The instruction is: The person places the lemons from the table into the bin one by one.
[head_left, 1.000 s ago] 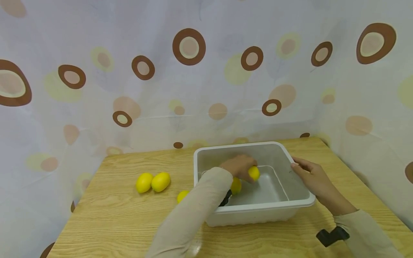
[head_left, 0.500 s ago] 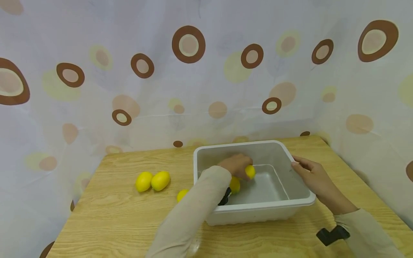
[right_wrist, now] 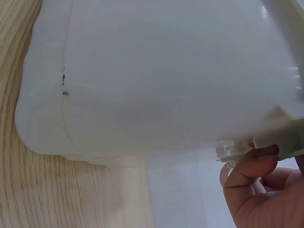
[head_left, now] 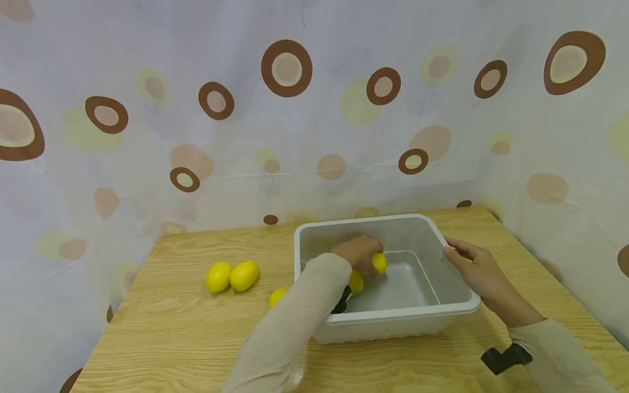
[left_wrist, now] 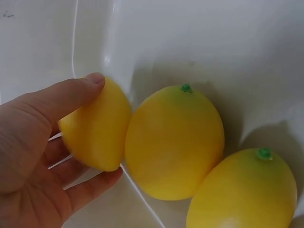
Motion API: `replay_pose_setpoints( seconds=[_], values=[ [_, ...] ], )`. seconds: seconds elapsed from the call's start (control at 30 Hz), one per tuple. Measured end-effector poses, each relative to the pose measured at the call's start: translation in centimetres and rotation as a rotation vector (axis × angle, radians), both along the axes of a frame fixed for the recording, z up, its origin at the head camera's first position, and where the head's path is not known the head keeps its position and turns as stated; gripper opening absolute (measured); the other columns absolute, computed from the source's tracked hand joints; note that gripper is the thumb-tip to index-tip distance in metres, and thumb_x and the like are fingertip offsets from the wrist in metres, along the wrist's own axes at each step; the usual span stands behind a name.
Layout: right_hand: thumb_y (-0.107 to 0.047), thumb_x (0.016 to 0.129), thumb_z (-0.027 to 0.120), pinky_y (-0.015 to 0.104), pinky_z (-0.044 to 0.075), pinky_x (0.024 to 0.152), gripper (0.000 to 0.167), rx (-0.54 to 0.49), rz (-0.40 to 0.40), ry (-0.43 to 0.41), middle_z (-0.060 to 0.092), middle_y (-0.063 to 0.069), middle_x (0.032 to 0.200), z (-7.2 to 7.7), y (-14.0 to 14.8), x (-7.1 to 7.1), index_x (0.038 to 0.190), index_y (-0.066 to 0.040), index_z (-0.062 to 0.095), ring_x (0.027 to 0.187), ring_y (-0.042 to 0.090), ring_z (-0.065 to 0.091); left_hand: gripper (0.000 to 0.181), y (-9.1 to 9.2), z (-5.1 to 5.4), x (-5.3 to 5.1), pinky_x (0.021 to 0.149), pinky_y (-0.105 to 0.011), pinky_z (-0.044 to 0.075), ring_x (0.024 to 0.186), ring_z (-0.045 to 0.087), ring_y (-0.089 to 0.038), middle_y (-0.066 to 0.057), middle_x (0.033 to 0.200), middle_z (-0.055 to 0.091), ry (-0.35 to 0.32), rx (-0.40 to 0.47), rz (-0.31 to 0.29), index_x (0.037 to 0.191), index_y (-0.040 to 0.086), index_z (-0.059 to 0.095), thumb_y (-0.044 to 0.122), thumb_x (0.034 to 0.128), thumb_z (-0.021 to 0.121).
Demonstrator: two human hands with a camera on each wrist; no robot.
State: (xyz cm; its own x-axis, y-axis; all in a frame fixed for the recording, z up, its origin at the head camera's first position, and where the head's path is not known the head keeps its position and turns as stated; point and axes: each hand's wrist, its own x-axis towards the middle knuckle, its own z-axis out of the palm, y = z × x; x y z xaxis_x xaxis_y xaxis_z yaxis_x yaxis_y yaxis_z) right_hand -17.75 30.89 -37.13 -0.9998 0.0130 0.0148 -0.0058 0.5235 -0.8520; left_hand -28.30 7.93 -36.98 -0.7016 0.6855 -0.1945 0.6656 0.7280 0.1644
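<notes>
- A pale cloth printed with brown-ringed ovals point(head_left: 314, 24) hangs behind the tabletop.
- The light wood-grained tabletop point(head_left: 172, 333) carries a deep, rectangular, grey-white plastic bin point(head_left: 393, 329).
- Two hands work at the bin: the left hand point(head_left: 357, 253), inside it, pinches a smooth yellow oval lemon point(left_wrist: 97, 128) between thumb and fingers; the right hand point(head_left: 484, 275) grips the right rim.
- Beside the pinched lemon in the bin are two more — a green-tipped yellow lemon point(left_wrist: 174, 142) and another green-tipped lemon point(left_wrist: 242, 192).
- Left of the bin, two yellow lemons point(head_left: 244, 275) sit side by side — a partly hidden lemon point(head_left: 277, 296) lies nearer the bin.
</notes>
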Motion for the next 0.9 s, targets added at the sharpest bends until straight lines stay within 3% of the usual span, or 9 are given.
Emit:
replay_pose_setpoints(
  seconds=[0.37,0.9],
  values=[
    [-0.039,0.102,0.042,0.030,0.055,0.069,0.061,-0.009,-0.005,-0.005,0.052,0.027,0.124,-0.18,0.07,-0.09,0.146,0.003,0.034,0.089,0.007,0.059,0.041,-0.11,-0.13,-0.09,0.085,-0.020,0.044,0.099,0.057,-0.013,0.001,0.115,0.065,-0.013,-0.006,-0.005,0.119,0.016,0.066,0.026,0.0808,0.075],
    [-0.039,0.102,0.041,0.030,0.055,0.069,0.061,-0.001,0.002,-0.003,0.052,0.027,0.125,-0.44,0.29,-0.22,0.146,0.004,0.033,0.091,0.010,0.059,0.048,0.32,0.48,0.29,0.101,-0.025,0.039,0.120,0.050,-0.013,0.003,0.132,0.056,-0.080,-0.025,0.018,0.132,0.022,0.058,0.028,0.0857,0.072]
  ],
)
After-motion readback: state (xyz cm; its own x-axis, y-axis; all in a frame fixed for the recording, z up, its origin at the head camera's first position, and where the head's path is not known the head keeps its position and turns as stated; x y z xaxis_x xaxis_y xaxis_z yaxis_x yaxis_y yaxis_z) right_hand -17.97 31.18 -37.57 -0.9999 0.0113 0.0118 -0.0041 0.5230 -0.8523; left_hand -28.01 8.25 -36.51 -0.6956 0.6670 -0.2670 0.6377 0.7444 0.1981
